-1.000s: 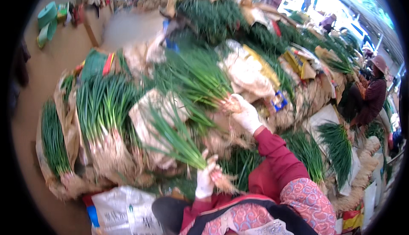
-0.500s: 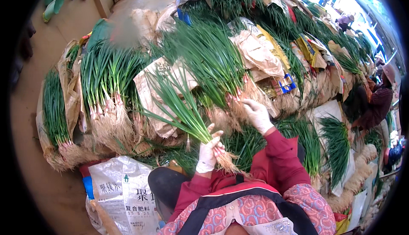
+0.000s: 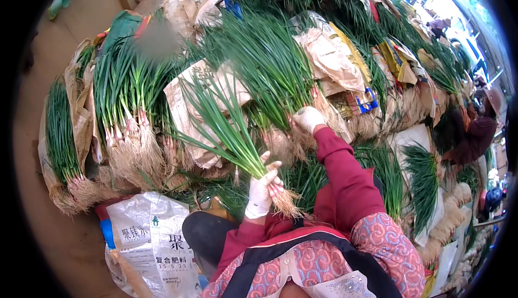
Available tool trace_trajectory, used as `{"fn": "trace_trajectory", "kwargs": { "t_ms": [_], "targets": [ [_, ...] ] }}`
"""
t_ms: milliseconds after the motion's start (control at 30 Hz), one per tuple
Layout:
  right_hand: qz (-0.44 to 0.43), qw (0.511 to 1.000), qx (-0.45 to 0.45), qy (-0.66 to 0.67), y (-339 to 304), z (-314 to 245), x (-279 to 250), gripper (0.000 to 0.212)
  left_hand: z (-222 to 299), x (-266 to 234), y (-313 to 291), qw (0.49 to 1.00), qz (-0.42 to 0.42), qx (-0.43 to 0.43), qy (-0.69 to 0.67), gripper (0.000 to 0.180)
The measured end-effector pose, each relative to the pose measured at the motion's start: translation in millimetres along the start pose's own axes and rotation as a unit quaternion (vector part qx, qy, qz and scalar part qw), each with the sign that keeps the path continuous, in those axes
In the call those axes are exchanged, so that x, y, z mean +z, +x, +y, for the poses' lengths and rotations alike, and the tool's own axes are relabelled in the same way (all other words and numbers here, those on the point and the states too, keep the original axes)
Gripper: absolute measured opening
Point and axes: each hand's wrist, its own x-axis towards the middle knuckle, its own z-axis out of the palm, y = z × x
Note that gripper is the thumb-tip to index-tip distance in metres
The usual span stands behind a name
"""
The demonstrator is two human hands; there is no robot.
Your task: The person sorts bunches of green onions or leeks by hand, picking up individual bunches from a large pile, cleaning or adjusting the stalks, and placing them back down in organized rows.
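Note:
My white-gloved left hand (image 3: pixel 260 194) is wrapped round the lower stems of a small bunch of spring onions (image 3: pixel 239 149). Its green leaves fan up and to the left, while pinkish bulbs and pale roots stick out below the fingers. Further up and to the right, my gloved right hand (image 3: pixel 309 119) has its fingers curled at the bulb ends of a large heap of spring onions (image 3: pixel 270 66). Those fingertips are partly hidden among the stems and roots. Under the heap, by its left side, a beige woven sack (image 3: pixel 181 101) shows.
More rooted bundles of spring onions (image 3: pixel 132 76) line the left. A white printed sack (image 3: pixel 154 244) lies by my left knee. Loose green leaves (image 3: pixel 299 179) lie between me and the row. At far right a person (image 3: pixel 479 128) sits near another bundle (image 3: pixel 422 176).
My right hand has reached forward and left, and its fingers have closed in at the heap's bulb ends. My left hand still holds its bunch. The view has shifted slightly.

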Motion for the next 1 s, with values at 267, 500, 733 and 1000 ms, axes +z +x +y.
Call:
{"fn": "trace_trajectory", "kwargs": {
  "t_ms": [267, 500, 733, 1000],
  "targets": [
    [0.214, 0.971, -0.084, 0.059, -32, -28, 3, 0.035, 1, -7, 0, 1.000, 0.003, 0.009, -0.009, 0.057],
    [0.108, 0.988, -0.042, -0.100, -6, 1, 8, 0.037, -8, -4, 6, 1.000, -0.015, -0.003, 0.007, 0.058],
    [0.239, 0.949, -0.183, 0.098, -119, -34, -5, 0.017, -9, -5, -1, 0.999, 0.018, 0.013, 0.028, 0.052],
    [0.106, 0.969, -0.221, 0.044, -192, -12, 61, 0.037, -27, -16, 1, 0.991, 0.104, -0.017, 0.084, 0.025]
  ]
}}
